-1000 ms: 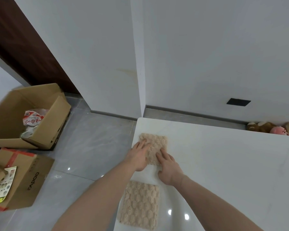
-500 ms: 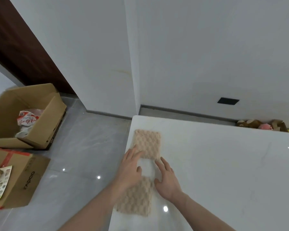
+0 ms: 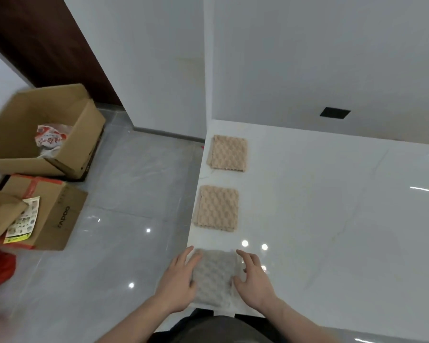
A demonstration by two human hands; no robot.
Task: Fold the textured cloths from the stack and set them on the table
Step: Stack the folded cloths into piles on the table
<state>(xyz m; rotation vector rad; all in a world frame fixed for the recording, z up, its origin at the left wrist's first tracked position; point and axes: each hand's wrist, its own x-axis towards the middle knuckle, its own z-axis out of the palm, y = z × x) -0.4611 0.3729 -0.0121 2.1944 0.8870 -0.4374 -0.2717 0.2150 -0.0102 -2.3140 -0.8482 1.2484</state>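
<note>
Grey textured cloth [image 3: 214, 278]: soft, light, limp; my left hand [image 3: 181, 280] and right hand [image 3: 254, 280] flank its side edges, fingers spread, nothing clenched.

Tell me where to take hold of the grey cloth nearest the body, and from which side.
Pinch the grey cloth by its left and right edges, coming in from both sides. It lies flat at the table corner, so those edges are exposed; left hand and right hand already flank it.
</note>
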